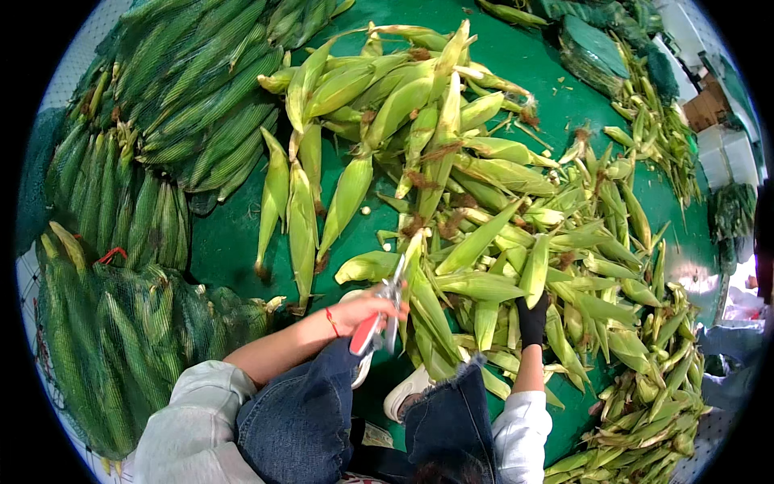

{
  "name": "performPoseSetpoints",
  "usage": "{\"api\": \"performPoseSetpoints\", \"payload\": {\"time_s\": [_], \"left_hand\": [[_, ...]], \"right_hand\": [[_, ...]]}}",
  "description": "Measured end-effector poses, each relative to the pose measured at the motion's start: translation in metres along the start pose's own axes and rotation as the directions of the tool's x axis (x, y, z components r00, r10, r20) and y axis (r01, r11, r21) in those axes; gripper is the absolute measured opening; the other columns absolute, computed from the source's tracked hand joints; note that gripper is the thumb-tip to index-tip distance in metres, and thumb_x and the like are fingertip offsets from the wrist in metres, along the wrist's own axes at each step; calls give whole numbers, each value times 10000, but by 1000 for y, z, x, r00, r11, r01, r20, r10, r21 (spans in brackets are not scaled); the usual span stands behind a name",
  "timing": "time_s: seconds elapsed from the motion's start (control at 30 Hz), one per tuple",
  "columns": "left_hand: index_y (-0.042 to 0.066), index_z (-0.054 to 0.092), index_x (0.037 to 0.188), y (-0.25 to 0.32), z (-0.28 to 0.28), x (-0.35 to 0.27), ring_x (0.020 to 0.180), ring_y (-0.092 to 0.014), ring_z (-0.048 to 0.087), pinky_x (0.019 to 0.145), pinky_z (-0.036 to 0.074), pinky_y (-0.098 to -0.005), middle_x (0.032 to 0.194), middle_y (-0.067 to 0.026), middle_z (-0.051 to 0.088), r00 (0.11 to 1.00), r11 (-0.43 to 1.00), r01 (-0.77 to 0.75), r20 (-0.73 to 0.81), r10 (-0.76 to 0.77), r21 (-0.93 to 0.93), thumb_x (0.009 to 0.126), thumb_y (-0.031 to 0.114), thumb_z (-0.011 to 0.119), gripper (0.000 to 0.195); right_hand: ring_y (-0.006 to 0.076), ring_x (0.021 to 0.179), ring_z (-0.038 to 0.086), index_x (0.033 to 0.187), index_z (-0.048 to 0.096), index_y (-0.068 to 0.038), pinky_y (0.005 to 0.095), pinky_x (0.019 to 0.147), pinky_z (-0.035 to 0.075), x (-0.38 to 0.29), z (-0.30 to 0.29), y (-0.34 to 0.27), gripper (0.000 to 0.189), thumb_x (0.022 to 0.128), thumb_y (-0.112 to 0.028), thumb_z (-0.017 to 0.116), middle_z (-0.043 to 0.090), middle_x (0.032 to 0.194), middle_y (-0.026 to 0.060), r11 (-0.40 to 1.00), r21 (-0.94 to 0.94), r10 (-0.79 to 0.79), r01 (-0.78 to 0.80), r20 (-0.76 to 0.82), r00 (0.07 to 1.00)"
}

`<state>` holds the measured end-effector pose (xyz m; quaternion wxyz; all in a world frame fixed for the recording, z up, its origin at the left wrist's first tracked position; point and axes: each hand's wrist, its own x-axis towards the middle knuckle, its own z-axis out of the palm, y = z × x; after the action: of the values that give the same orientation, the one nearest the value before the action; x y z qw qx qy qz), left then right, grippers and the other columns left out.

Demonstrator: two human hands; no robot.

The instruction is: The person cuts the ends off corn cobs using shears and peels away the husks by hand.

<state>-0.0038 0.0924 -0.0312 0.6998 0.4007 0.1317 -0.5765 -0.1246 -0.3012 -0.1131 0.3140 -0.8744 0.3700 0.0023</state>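
Observation:
My bare left hand (372, 311), with a red cord at the wrist, grips a pair of pruning shears (364, 334) with red on the handle. Their metal blades point up, beside the pale stem end of an ear of corn in green husk (430, 314). At the right, my right hand (532, 320) wears a black glove and reaches into the heap. An ear-shaped piece of green husk (535, 269) overlaps its fingers, so their hold is hidden. Many husked ears of corn (399, 115) with brown silk lie piled ahead of me.
Green mesh sacks of corn (199, 91) stand along the left, another mesh sack (115, 357) nearer. Loose husks (653, 411) spread down the right side. The green floor (227, 242) shows between. A white shoe (405, 393) is below the heap. A cardboard box (706, 106) sits far right.

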Motion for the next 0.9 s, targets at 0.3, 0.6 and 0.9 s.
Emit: {"api": "performPoseSetpoints", "payload": {"time_s": [0.3, 0.6, 0.9], "left_hand": [[12, 400, 1042, 104, -135, 62, 835, -369, 575, 756, 473, -436, 951, -184, 564, 314, 118, 249, -195, 929, 961, 625, 285, 795, 636], [-18, 412, 1153, 134, -94, 43, 869, -230, 615, 731, 528, -378, 1033, -138, 583, 754, 829, -230, -446, 482, 509, 780, 229, 710, 538], [51, 540, 1167, 82, 76, -2, 922, -301, 622, 848, 494, -438, 1036, -147, 633, 992, 933, -113, 10, 123, -342, 917, 415, 480, 446]], "right_hand": [[299, 1175, 455, 1240, 473, -3, 379, 993, 342, -84, -19, -40, 443, 829, -96, 610, 503, 1232, 162, 950, 68, -256, 304, -388, 886], [350, 1062, 537, 1078, 598, -62, 420, 909, 433, -104, -13, -151, 367, 715, -43, 652, 576, 1123, 151, 767, 36, -633, 641, -127, 764], [377, 1148, 506, 1249, 507, -92, 474, 1001, 369, -107, -19, -240, 474, 781, -100, 575, 531, 1237, 185, 326, 267, -907, 907, -181, 380]]}}
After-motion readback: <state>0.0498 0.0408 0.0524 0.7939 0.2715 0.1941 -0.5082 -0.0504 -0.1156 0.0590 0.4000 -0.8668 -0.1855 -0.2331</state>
